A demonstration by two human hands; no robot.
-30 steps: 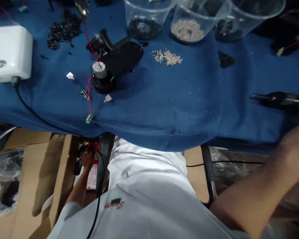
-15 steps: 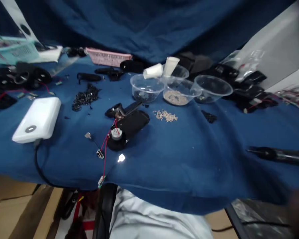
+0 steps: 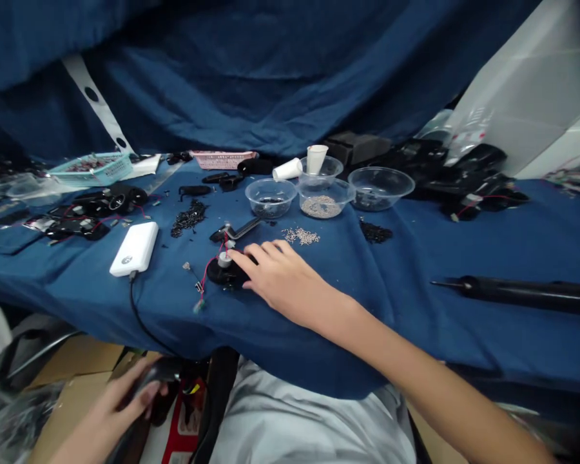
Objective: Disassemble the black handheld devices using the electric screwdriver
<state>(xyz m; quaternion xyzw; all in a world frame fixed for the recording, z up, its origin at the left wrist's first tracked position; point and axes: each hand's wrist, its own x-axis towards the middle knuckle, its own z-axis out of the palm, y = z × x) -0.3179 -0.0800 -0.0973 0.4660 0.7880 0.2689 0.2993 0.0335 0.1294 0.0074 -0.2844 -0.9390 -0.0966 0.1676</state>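
Right hand point(image 3: 287, 283): fingers spread over the black housing point(image 3: 220, 276), index fingertip at the grey motor point(image 3: 224, 260); palm hides the far end, so cannot tell whether the grip is closed. Housing sits near the front edge of the blue-clothed surface point(image 3: 410, 254); red wires point(image 3: 207, 266) trail off its left side.

Left hand point(image 3: 118, 407): fingers closed round a black part point(image 3: 163, 372), off the surface, below its front edge. Exact kind of part unclear (blur).

Change: half a second ago the housing lay uncovered and the right hand was away at lower right; it is now on the housing. Left hand has come up into clear view with the part. Judged: both pieces are now under the hands at once. Screwdriver point(image 3: 522, 291) lies at right, not held.

Containers: left tub point(image 3: 252, 198), small dark bits at bottom. Middle tub point(image 3: 314, 189), a layer of silvery screws; loose screw heap point(image 3: 302, 236) in front. Right tub point(image 3: 397, 192), some dark contents, not resolved. Teal basket point(image 3: 118, 172), reddish bits. Pink basket point(image 3: 222, 162), contents not visible.
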